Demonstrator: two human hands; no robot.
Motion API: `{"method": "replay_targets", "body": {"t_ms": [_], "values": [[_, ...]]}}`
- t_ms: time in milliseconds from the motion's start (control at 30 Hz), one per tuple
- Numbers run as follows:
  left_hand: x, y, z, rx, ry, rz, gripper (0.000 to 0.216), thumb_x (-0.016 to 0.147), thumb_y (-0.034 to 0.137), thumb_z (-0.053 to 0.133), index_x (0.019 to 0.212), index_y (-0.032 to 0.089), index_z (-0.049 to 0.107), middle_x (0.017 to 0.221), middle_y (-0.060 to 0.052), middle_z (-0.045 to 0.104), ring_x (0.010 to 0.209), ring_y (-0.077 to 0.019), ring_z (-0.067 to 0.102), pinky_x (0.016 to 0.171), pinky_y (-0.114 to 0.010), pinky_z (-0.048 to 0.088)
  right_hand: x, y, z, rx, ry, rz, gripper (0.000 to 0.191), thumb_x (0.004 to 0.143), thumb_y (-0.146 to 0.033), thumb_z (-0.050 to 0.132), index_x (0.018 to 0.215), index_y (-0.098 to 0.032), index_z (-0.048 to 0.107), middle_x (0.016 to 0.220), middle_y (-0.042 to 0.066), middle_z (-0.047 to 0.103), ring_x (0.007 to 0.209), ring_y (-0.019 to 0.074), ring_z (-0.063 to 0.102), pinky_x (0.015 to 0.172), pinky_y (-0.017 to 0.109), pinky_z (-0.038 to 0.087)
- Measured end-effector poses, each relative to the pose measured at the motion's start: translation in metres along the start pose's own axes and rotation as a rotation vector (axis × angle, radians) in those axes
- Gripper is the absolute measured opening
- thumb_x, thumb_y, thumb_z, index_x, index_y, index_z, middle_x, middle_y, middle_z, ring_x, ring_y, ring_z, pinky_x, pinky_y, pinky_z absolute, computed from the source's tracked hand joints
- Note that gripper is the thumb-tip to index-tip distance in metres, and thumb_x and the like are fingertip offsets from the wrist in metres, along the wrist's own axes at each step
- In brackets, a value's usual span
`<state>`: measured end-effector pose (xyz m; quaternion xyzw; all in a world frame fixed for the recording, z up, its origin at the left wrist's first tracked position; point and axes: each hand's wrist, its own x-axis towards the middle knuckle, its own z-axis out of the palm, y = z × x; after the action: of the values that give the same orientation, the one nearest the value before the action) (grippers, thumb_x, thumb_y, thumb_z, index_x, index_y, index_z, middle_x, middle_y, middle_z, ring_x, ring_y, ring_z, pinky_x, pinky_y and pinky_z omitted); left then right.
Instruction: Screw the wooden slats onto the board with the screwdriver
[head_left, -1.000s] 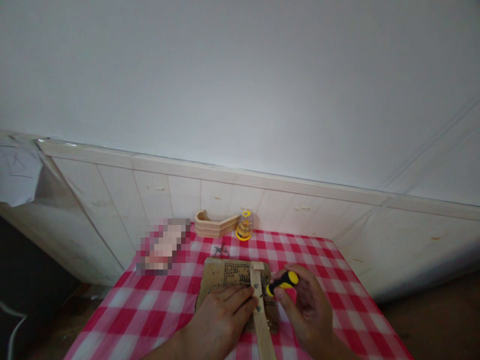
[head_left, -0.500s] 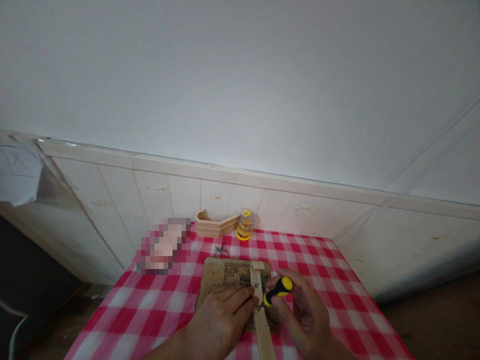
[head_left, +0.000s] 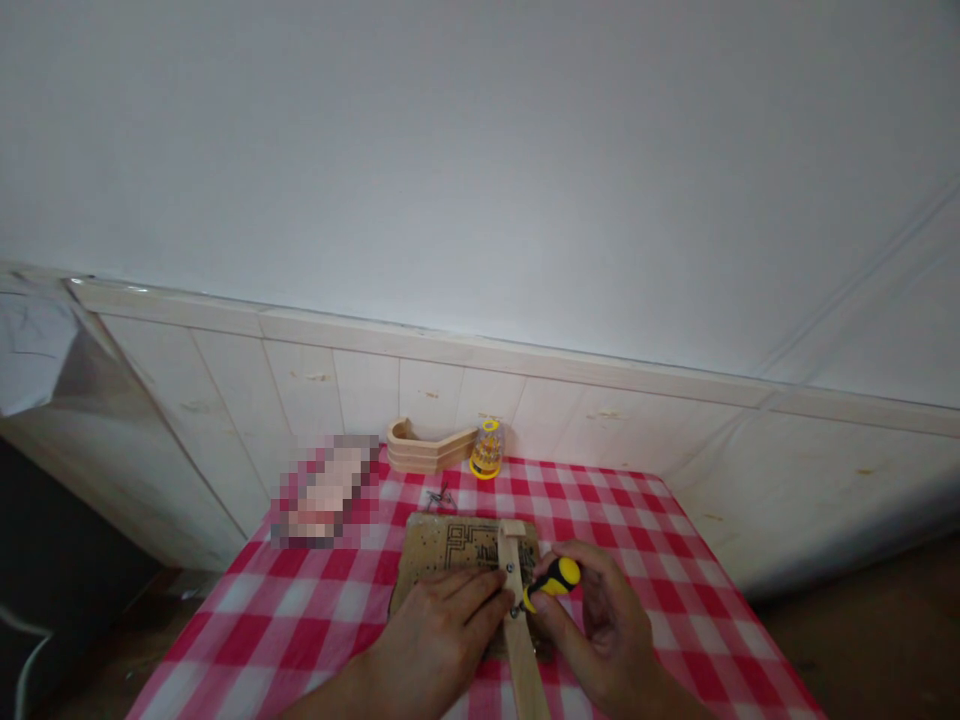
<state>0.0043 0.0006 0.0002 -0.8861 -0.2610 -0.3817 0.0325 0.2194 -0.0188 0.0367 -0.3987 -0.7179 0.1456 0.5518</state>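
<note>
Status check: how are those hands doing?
Left hand over board, touching wooden strip. Right hand holding screwdriver beside nearer screw. Thin dark pieces beyond board.

On the bench, the strip lies across the board, left fingers to its left, screwdriver to its right. Behind: screws, then stacked strips left of the bit case, before the wall.
</note>
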Motion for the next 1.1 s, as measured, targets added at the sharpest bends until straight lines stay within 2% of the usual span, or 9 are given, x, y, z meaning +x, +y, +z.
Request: {"method": "replay_targets", "body": {"t_ms": [300, 500, 667, 733, 867, 1100], "values": [[0.0, 0.0, -0.001, -0.018, -0.006, -0.002, 0.027, 0.106, 0.014, 0.044, 0.12, 0.017, 0.068, 0.115, -0.009, 0.077, 0.099, -0.0192, 0.076, 0.091, -0.031, 0.062, 0.001, 0.001, 0.003, 0.002, 0.035, -0.009, 0.038, 0.089, -0.013, 0.069, 0.122, -0.028, 0.061, 0.097, 0.007, 0.074, 0.084, 0.0228, 0.076, 0.073, 0.033, 0.067], [-0.001, -0.002, 0.0, -0.006, -0.013, 0.014, 0.028, 0.103, 0.011, 0.045, 0.12, 0.016, 0.067, 0.114, -0.009, 0.077, 0.098, -0.0207, 0.076, 0.087, -0.033, 0.064, 0.003, -0.003, 0.002, 0.022, 0.023, 0.002, 0.035, 0.09, -0.014, 0.068, 0.121, -0.027, 0.061, 0.098, 0.008, 0.073, 0.084, 0.0222, 0.075, 0.071, 0.031, 0.066], [0.0, -0.002, -0.001, -0.004, -0.033, 0.01, 0.029, 0.101, 0.01, 0.047, 0.122, 0.017, 0.066, 0.116, -0.01, 0.076, 0.101, -0.0203, 0.076, 0.091, -0.033, 0.063, 0.005, -0.007, 0.001, 0.032, 0.005, 0.007, 0.03, 0.092, -0.018, 0.07, 0.12, -0.026, 0.062, 0.093, 0.007, 0.072, 0.08, 0.0213, 0.074, 0.071, 0.032, 0.066], [-0.001, -0.002, -0.002, -0.005, -0.036, 0.019, 0.029, 0.1, 0.009, 0.048, 0.122, 0.016, 0.067, 0.116, -0.01, 0.076, 0.101, -0.0208, 0.076, 0.09, -0.034, 0.063, 0.006, -0.007, 0.002, 0.059, 0.036, 0.015, 0.028, 0.093, -0.022, 0.07, 0.12, -0.026, 0.063, 0.092, 0.007, 0.072, 0.078, 0.0209, 0.074, 0.07, 0.032, 0.066], [-0.003, -0.003, -0.002, 0.001, -0.034, 0.033, 0.033, 0.099, 0.007, 0.047, 0.124, 0.015, 0.066, 0.118, -0.011, 0.076, 0.102, -0.0211, 0.076, 0.091, -0.034, 0.063, 0.01, -0.006, 0.007, 0.125, 0.179, 0.034, 0.026, 0.095, -0.028, 0.071, 0.121, -0.026, 0.064, 0.094, 0.007, 0.073, 0.08, 0.0206, 0.075, 0.07, 0.032, 0.067], [-0.001, -0.004, -0.007, 0.017, -0.038, 0.055, 0.032, 0.099, 0.008, 0.046, 0.123, 0.014, 0.067, 0.118, -0.012, 0.076, 0.102, -0.0214, 0.076, 0.091, -0.035, 0.064, 0.011, -0.001, 0.008, 0.087, 0.172, 0.077, 0.035, 0.094, -0.019, 0.07, 0.127, -0.029, 0.062, 0.102, 0.006, 0.075, 0.09, 0.0198, 0.076, 0.083, 0.033, 0.066]]}}
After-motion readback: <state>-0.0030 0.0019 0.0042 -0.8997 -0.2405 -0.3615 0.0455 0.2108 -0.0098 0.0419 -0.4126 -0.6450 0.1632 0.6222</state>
